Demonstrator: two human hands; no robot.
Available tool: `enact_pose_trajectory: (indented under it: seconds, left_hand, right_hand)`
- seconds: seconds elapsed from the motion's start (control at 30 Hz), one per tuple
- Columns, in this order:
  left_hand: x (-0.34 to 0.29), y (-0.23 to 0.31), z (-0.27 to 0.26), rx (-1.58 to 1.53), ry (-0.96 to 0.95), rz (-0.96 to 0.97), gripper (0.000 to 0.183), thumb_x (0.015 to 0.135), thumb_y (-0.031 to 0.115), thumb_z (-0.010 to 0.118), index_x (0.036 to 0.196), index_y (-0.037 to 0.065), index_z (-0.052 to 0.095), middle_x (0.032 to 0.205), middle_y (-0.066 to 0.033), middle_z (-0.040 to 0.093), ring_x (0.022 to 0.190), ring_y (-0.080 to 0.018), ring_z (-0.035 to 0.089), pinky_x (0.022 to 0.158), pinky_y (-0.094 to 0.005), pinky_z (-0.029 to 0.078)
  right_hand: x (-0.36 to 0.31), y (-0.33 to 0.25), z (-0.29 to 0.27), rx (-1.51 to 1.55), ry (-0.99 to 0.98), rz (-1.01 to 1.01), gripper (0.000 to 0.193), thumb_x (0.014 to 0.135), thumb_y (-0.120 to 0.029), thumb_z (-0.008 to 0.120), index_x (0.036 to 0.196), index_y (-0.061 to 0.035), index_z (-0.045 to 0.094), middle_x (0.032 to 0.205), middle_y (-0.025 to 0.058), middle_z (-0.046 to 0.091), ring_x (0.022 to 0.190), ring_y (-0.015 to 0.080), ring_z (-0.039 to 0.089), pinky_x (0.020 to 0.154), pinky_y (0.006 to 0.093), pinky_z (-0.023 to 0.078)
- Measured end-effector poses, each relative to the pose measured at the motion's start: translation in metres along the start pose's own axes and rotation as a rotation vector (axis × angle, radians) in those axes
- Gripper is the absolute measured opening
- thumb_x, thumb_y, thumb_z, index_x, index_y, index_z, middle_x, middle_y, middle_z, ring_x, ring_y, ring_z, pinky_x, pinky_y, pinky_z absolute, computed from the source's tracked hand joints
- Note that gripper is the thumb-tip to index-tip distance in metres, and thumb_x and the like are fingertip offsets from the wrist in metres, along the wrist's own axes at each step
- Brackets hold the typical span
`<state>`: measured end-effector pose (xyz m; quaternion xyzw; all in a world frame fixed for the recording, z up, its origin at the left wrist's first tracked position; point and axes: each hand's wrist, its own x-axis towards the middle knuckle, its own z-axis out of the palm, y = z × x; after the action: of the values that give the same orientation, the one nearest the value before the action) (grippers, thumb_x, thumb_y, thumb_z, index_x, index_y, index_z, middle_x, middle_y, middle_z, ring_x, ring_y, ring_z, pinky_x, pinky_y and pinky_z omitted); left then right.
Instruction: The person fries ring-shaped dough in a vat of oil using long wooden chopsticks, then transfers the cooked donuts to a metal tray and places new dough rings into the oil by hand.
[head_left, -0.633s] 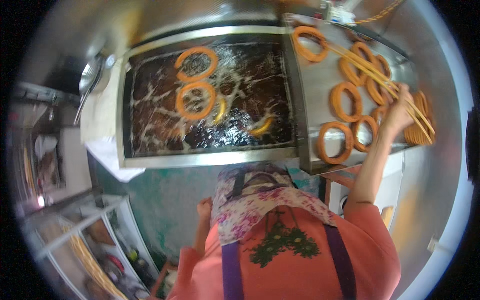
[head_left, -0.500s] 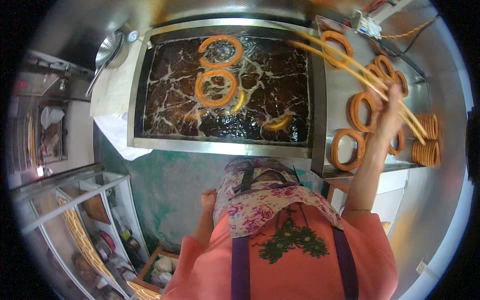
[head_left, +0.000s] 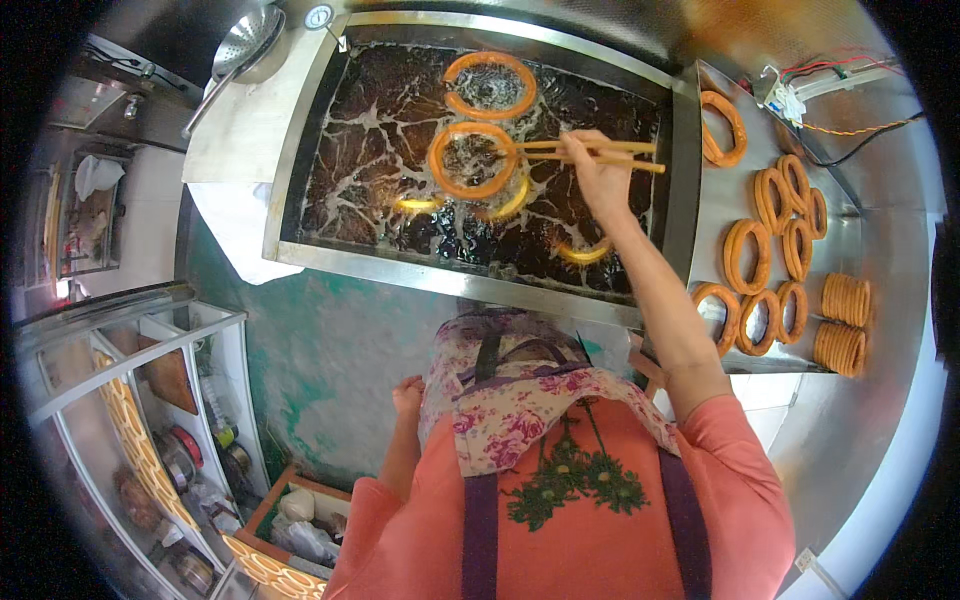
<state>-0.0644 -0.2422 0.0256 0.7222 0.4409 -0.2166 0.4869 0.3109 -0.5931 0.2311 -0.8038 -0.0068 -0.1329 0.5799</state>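
My right hand (head_left: 598, 178) is closed around a pair of long wooden chopsticks (head_left: 635, 156) over the fryer. The chopstick tips reach the right edge of a golden fried dough ring (head_left: 437, 160) floating in the dark oil. Just beyond it floats another dough ring (head_left: 530, 85). Curved yellow pieces of dough (head_left: 583, 256) show partly above the oil nearer the front edge. Low at my side, beside the apron, hangs my left hand (head_left: 408, 394), fingers curled in and holding nothing I can see.
Right of the fryer (head_left: 450, 284), a metal tray (head_left: 690, 215) bears several fried rings and two ring stacks (head_left: 840, 346). A strainer ladle (head_left: 245, 50) and a dial thermometer (head_left: 319, 16) lie at the back left. Shelves (head_left: 150, 365) stand at lower left.
My right hand has swung left with the chopsticks, from above the tray to the nearer floating ring. The view has shifted and tilted. My left hand stays at my side.
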Motion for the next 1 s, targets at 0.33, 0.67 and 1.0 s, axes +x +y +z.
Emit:
enact_pose_trajectory:
  seconds: [0.33, 0.67, 1.0]
  left_hand:
    - [0.033, 0.011, -0.015, -0.155, -0.064, -0.087, 0.023, 0.081, 0.006, 0.053, 0.101, -0.001, 0.063, 0.072, -0.0069, 0.063, 0.057, -0.0130, 0.057, 0.049, -0.0243, 0.045]
    - [0.037, 0.027, -0.028, -0.278, -0.097, -0.194, 0.023, 0.082, 0.004, 0.051, 0.101, 0.000, 0.062, 0.072, -0.0086, 0.062, 0.057, -0.0160, 0.060, 0.047, -0.0272, 0.049]
    - [0.035, 0.037, -0.033, -0.221, -0.124, -0.152, 0.023, 0.082, 0.003, 0.051, 0.101, -0.001, 0.062, 0.072, -0.0083, 0.062, 0.055, -0.0151, 0.058, 0.047, -0.0259, 0.048]
  right_hand:
    - [0.033, -0.040, -0.022, -0.102, -0.191, 0.201, 0.017, 0.085, -0.014, 0.065, 0.084, 0.0029, 0.064, 0.077, 0.0110, 0.066, 0.070, 0.0179, 0.067, 0.061, 0.0290, 0.056]
    - [0.027, 0.041, -0.042, 0.299, 0.014, 0.397, 0.020, 0.082, -0.012, 0.068, 0.090, 0.0051, 0.062, 0.081, 0.0155, 0.066, 0.071, 0.0227, 0.068, 0.059, 0.0320, 0.060]
    - [-0.020, 0.053, -0.077, 0.365, 0.422, 0.396, 0.020, 0.084, -0.013, 0.065, 0.087, 0.0058, 0.061, 0.082, 0.0164, 0.065, 0.071, 0.0237, 0.067, 0.058, 0.0329, 0.059]
